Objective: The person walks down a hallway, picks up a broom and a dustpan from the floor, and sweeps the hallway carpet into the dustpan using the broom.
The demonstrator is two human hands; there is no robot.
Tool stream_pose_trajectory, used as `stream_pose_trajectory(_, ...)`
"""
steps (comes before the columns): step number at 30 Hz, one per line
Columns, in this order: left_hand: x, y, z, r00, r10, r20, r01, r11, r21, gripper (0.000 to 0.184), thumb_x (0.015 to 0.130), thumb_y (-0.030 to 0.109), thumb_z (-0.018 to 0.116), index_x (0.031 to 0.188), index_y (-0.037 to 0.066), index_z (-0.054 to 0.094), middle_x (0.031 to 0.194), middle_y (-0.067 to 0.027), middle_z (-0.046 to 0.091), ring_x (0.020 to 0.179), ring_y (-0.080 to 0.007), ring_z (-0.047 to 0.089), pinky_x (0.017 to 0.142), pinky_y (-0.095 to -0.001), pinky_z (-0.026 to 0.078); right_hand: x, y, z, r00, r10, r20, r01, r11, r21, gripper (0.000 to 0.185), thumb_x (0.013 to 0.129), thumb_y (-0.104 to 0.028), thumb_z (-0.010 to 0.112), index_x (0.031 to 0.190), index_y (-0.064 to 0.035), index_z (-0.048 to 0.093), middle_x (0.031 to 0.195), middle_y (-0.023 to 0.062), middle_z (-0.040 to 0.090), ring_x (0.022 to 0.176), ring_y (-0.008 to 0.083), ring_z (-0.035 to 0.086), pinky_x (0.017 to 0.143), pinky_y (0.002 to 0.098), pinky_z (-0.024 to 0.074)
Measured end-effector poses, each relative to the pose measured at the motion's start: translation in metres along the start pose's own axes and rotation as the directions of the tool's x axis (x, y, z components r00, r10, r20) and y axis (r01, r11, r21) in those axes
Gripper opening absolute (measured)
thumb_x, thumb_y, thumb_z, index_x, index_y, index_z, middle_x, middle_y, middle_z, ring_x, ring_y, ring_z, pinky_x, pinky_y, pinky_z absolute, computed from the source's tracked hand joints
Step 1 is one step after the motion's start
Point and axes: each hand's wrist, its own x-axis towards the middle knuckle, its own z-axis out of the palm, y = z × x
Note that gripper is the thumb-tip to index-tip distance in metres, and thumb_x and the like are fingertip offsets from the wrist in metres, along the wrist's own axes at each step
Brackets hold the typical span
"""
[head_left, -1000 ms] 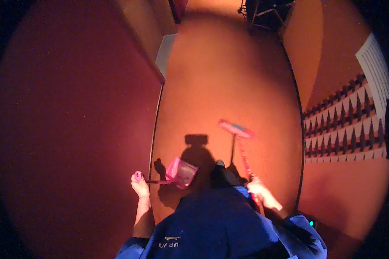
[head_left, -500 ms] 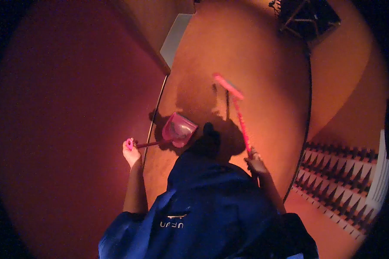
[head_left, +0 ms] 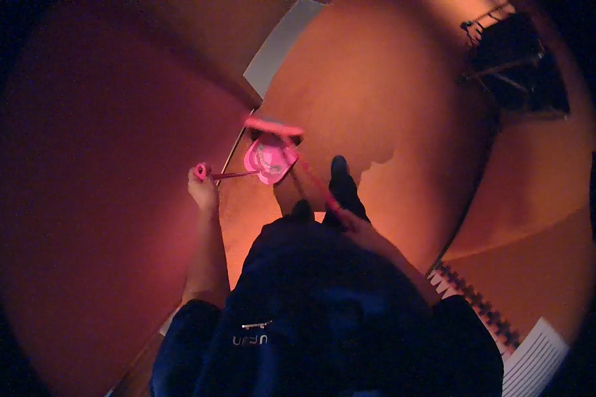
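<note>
My left hand is wrapped round the handle of a pink dustpan, whose pan lies low near the floor by the wall. Some small bits seem to lie in the pan, too blurred to name. In my right hand is the long pink handle of a broom. The broom's head is just beyond the dustpan, close against its far side; whether they touch I cannot tell. Both hands are closed.
A dark red wall rises on the left, with a pale panel beyond it. The orange-lit floor stretches ahead. My shoe is forward. A dark folding-framed object stands far right; a patterned mat lies lower right.
The broom head has swung left to the dustpan, and my right hand has moved left and up. The dustpan and my left hand have moved forward. One foot has stepped ahead.
</note>
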Motion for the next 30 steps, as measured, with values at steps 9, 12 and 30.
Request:
stream_pose_trajectory(9,-0.003,0.011,0.042,0.996,-0.084,0.02,0.085,0.995,-0.061,0.008,0.078,0.007,0.055,0.078,0.002,0.049,0.074,-0.0024,0.052,0.069,-0.0088,0.048,0.063,-0.0232,0.041,0.038,-0.026,-0.12,0.905,0.422,-0.048,-0.423,0.886,-0.19,0.035,0.07,-0.002,0.051,0.104,-0.0007,0.044,0.086,0.0137,0.056,0.079,0.0241,0.054,0.076,0.0342,0.0422)
stream_pose_trajectory(12,0.001,0.013,0.063,0.989,-0.145,-0.011,0.145,0.987,0.074,0.007,0.078,0.007,0.054,0.079,0.001,0.049,0.073,-0.0028,0.052,0.069,-0.009,0.047,0.065,-0.0233,0.041,0.065,0.03,-0.061,0.979,0.114,0.169,-0.097,0.99,-0.105,0.049,0.071,-0.007,0.053,0.117,-0.0074,0.037,0.091,0.0171,0.055,0.085,0.0272,0.054,0.076,0.0345,0.0416)
stream_pose_trajectory(30,0.001,-0.014,0.051,0.992,-0.105,-0.064,0.099,0.991,-0.09,0.005,0.079,0.005,0.052,0.079,0.003,0.047,0.074,-0.0015,0.048,0.071,-0.0099,0.046,0.064,-0.0225,0.038,0.126,-0.063,-0.043,0.948,0.316,0.042,-0.216,0.733,-0.646,0.066,0.07,-0.008,0.049,0.128,-0.0114,0.016,0.093,0.0269,0.053,0.085,0.0359,0.054,0.072,0.0414,0.0432)
